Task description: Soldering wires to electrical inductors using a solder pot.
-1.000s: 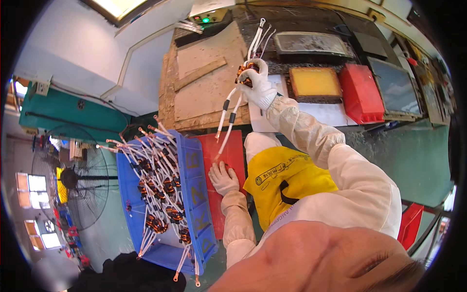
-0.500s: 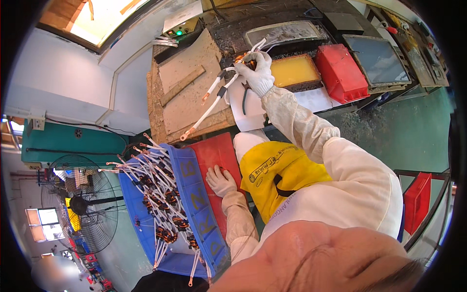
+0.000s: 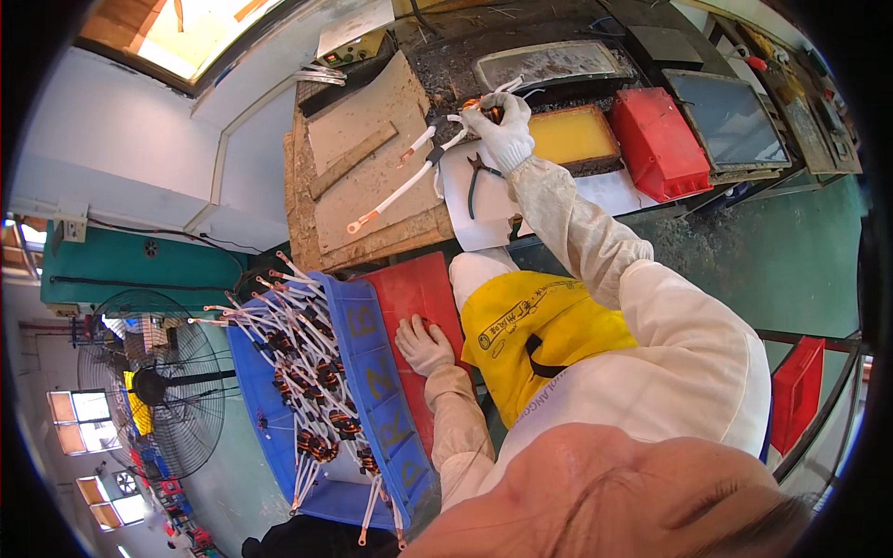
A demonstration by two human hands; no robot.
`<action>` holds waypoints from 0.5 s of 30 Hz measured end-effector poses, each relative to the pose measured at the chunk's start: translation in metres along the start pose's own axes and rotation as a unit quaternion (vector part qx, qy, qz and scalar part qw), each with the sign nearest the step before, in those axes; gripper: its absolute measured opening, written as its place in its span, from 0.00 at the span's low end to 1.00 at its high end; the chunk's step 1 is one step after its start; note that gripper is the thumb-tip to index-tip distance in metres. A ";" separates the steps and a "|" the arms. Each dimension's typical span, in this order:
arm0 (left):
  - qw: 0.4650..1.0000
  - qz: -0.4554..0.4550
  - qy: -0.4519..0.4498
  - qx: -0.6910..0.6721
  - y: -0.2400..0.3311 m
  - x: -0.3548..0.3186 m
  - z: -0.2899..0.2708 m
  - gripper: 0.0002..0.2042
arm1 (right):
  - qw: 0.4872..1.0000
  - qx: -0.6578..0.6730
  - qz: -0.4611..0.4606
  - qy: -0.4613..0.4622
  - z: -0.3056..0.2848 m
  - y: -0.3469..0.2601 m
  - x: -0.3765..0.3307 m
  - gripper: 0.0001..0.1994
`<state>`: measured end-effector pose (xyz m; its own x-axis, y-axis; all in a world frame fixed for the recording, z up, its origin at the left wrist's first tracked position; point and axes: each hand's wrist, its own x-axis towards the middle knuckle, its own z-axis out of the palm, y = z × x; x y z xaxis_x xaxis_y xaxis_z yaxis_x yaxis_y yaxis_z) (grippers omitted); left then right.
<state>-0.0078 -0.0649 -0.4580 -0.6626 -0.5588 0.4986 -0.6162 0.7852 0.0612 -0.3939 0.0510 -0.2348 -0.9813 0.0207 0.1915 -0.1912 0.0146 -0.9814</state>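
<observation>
Coil in your right hand over the bench, left hand parked on the red crate

Biggest thing first — you're at a long bench (image 3: 595, 200) in a workshop with a green floor, a scuffed wooden board (image 3: 372, 177) on its left end, a yellow tray (image 3: 572, 138) and a red bin (image 3: 659, 139) to the right, pliers (image 3: 476, 177) lying on the white sheet just under your hand. By your left knee sits a blue crate (image 3: 377, 391) packed with more coils, and a red crate (image 3: 419, 298) touching it. Your left hand (image 3: 423, 346) lies flat and spread on that red one, holding nothing. Your right hand (image 3: 502, 130) is closed around a wound coil (image 3: 486, 110) — I'd guess it's dense and stiff at the copper core, so grip there. The long white-sleeved leads (image 3: 402, 186) look floppy and will swing and snag, so don't carry it by those.
</observation>
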 end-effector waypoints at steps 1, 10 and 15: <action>1.000 0.002 0.001 0.000 0.000 0.000 0.000 0.21 | 1.000 -0.009 0.001 -0.001 0.000 -0.001 0.000 0.25; 1.000 0.002 0.010 -0.008 0.000 0.000 0.001 0.21 | 0.999 -0.026 -0.024 -0.010 0.000 -0.004 -0.007 0.25; 1.000 -0.002 0.008 -0.006 -0.001 -0.001 0.001 0.21 | 0.999 0.009 -0.004 -0.031 0.000 -0.009 -0.017 0.22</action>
<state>-0.0073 -0.0653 -0.4593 -0.6528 -0.5582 0.5121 -0.6142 0.7857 0.0736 -0.3753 0.0502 -0.2294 -0.9792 -0.0407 0.1987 -0.1987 -0.0027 -0.9801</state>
